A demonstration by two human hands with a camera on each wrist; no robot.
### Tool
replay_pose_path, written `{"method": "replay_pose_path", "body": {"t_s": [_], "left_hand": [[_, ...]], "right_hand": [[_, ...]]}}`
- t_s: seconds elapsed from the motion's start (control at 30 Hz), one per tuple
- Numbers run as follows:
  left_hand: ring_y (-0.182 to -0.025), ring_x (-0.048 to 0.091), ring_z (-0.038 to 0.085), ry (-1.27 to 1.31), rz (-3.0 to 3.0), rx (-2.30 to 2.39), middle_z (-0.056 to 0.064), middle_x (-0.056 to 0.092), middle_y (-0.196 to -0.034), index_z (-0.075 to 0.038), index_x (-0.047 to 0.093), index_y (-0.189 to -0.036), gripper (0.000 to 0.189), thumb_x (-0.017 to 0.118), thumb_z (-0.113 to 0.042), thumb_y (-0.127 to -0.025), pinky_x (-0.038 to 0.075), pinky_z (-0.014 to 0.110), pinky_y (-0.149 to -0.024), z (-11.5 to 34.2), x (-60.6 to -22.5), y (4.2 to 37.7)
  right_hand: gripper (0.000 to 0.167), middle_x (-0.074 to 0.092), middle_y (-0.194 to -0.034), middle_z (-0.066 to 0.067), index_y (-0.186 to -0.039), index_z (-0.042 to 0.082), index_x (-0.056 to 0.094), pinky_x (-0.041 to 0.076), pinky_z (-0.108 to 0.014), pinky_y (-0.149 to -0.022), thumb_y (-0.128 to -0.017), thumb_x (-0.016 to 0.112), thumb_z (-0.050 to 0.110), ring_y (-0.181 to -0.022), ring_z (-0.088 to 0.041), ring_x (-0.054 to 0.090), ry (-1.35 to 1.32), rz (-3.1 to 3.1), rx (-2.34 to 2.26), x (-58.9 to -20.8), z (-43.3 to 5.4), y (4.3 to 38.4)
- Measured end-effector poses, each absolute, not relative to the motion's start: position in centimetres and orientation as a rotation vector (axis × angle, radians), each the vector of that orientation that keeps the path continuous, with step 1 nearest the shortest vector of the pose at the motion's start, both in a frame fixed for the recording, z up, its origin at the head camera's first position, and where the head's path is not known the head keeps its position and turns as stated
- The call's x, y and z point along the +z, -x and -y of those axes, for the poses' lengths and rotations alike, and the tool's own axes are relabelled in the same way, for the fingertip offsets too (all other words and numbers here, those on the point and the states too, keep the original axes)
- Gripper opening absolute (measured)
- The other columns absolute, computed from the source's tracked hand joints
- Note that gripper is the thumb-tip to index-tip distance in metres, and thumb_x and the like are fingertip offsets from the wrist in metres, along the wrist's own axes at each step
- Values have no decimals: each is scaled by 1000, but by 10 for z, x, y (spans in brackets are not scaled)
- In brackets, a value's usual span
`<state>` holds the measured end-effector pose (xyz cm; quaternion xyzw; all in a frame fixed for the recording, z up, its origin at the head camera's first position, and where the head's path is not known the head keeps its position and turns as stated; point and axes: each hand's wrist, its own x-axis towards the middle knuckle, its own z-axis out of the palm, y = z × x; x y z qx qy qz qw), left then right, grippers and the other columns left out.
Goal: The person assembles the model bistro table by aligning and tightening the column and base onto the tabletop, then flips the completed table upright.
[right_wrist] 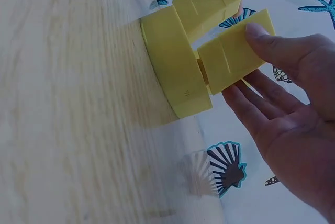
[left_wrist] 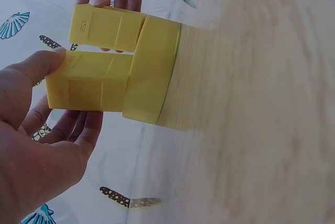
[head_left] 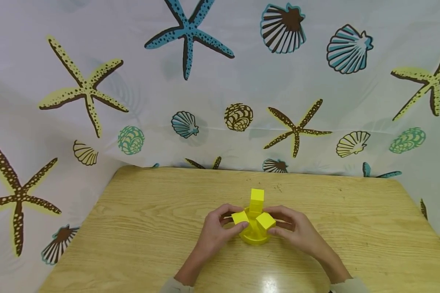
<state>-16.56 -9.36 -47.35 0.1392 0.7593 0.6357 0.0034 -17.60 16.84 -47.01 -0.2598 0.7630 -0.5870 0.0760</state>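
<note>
A round yellow base stands on the table, with three yellow square-ended blocks rising from it. My left hand grips the left block between thumb and fingers, and the left wrist view shows that block against the base's rim. On the other side my right hand pinches the right block. Seen from the right wrist, a narrow gap shows between this block and the base wall. The back block stands upright, untouched by either hand.
The wooden table spreads out on both sides of the base. Behind it and to the sides hangs a white cloth printed with starfish and shells. Light reflects off the table's front.
</note>
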Motion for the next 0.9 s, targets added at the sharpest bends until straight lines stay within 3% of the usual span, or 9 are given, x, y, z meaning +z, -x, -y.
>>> {"method": "replay_pose_path", "body": {"t_s": [0.2, 0.47, 0.7, 0.9], "left_hand": [[-117, 63, 25, -433, -2384, 1999, 9, 66, -123, -1, 69, -119, 35, 82, -14, -90, 54, 36, -100, 93, -473, 166], [-118, 62, 26, -423, -2395, 1999, 10, 67, -124, -1, 69, -119, 33, 81, -13, -90, 54, 38, -101, 93, -471, 164], [-118, 62, 26, -421, -2389, 1996, 10, 66, -124, -1, 69, -120, 34, 81, -13, -90, 53, 38, -102, 93, -471, 164], [-117, 62, 27, -427, -2386, 1990, 12, 66, -124, -1, 69, -119, 34, 81, -12, -90, 54, 38, -101, 92, -472, 165]], "right_hand": [[43, 63, -134, -9, -136, 6, 61, 52, -35, -102, -95, 68, -6, -125, -28, 60, 764, -2304, -1776, -471, -169, 175], [44, 66, -122, -9, -127, 10, 63, 58, -37, -94, -88, 81, 3, -110, -29, 66, 721, -2439, -1782, -473, -165, 176], [57, 64, -114, -6, -139, 16, 61, 61, -42, -84, -87, 81, 3, -95, -24, 66, 830, -2605, -1664, -475, -158, 176], [56, 63, -112, -5, -137, 16, 62, 62, -34, -78, -86, 85, 16, -89, -21, 65, 709, -2680, -1633, -475, -157, 176]]}}
